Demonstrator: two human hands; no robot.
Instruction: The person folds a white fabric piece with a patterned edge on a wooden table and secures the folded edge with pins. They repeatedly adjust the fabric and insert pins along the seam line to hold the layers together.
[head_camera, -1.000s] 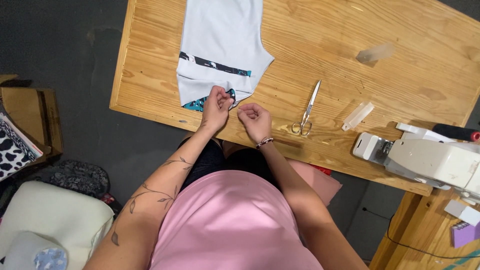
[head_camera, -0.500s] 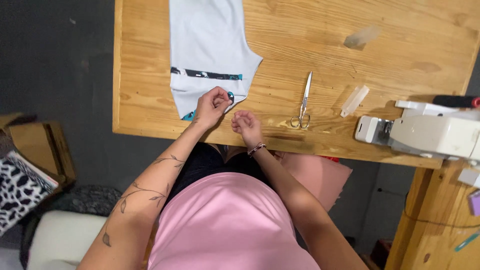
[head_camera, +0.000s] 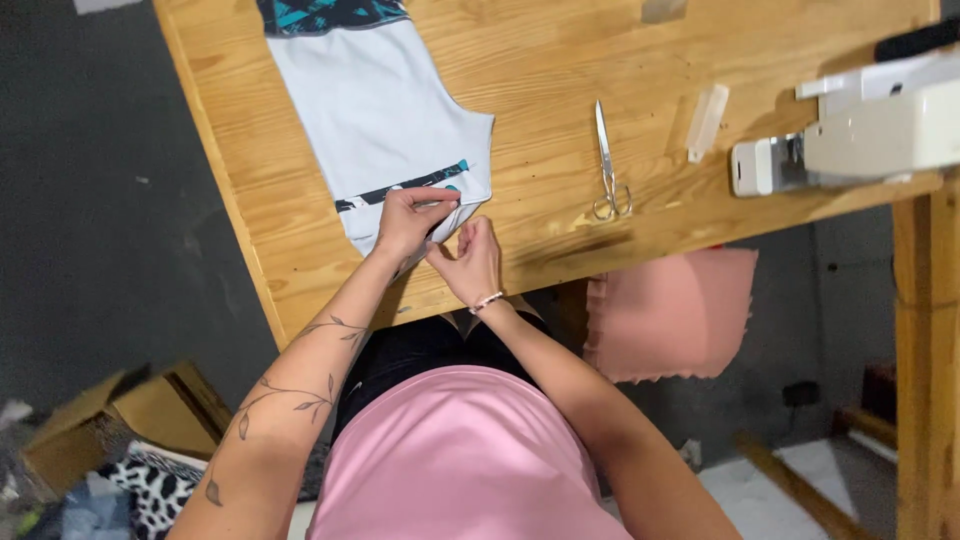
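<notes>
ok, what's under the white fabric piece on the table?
The white fabric piece lies flat on the wooden table, which shows all round it. The left hand and right hand pinch its near edge. Anything beneath the cloth is covered.

Lighting decent, soft and even over wooden table (head_camera: 560, 90), no harsh glare. Sewing machine (head_camera: 870, 125) at upper right bit washed out. Dark floor at left murky. Faint shadow under scissors (head_camera: 607, 160). Lower left corner kinda blurry.
</notes>
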